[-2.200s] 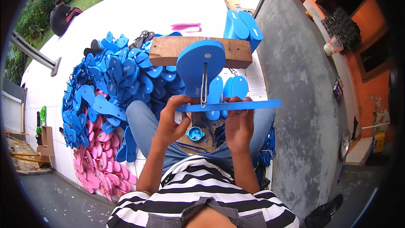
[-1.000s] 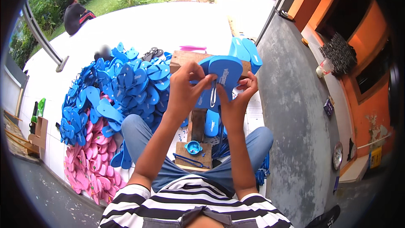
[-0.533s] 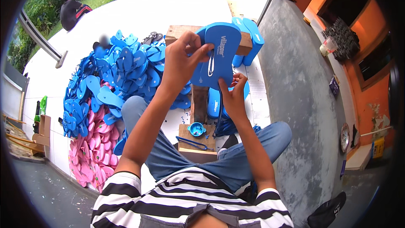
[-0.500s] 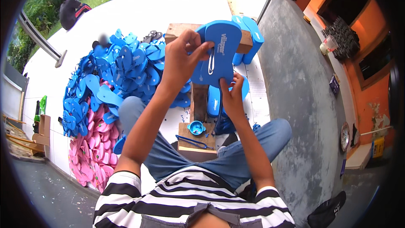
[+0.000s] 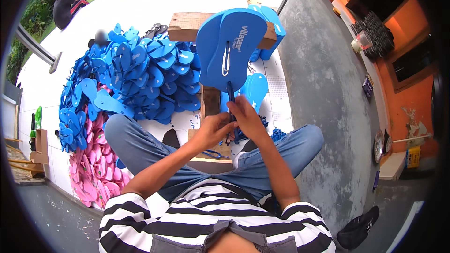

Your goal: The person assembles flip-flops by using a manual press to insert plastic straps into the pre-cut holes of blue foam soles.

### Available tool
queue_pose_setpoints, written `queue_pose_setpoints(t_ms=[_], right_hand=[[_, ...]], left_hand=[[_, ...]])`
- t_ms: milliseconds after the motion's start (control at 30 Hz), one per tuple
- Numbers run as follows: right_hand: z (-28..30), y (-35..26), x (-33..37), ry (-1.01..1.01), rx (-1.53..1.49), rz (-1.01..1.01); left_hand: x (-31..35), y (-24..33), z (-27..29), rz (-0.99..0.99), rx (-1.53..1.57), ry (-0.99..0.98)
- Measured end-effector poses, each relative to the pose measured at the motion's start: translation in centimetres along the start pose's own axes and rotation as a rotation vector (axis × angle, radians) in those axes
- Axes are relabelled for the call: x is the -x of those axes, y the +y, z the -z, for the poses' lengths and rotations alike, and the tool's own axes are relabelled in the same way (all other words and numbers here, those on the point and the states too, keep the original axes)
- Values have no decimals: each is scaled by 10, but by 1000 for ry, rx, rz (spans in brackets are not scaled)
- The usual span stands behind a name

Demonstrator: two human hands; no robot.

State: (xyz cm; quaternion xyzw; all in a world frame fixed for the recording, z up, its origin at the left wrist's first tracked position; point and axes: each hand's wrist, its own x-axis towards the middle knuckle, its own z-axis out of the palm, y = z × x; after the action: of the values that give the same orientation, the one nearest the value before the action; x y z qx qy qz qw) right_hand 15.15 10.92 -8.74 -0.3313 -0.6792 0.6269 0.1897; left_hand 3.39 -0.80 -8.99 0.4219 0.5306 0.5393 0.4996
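Observation:
A pair of blue flip-flop soles lies at the top of a wooden stand, one partly over the other. A pale elongated metal loop stands out from the upper sole's slot. From its lower end a dark blue strap runs down toward me. My right hand pinches this strap just below the sole. Close beside it, my left hand is closed with its fingertips on the strap's lower part. Another blue strap lies on the stand's wooden base, partly behind my left hand.
A big heap of blue flip-flops spreads to the left, with pink ones nearer me. More blue soles lie right of the stand, and others behind it. A person sits at the far left.
Both hands have come down off the soles to the strap below them. The soles now rest against the stand without a hand on them. The small blue cup is now hidden.

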Motion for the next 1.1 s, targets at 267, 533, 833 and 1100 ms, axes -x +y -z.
queue_pose_setpoints(t_ms=[267,533,833,1100], right_hand=[[-31,32,94,20,115,149],[39,-37,121,589,393,290],[22,-127,70,161,210,518],[-9,-97,23,-252,-616,299]], left_hand=[[78,-6,2,14,-378,-81],[87,38,86,-290,-503,543],[15,73,30,-435,408,82],[4,70,21,-227,685,-53]])
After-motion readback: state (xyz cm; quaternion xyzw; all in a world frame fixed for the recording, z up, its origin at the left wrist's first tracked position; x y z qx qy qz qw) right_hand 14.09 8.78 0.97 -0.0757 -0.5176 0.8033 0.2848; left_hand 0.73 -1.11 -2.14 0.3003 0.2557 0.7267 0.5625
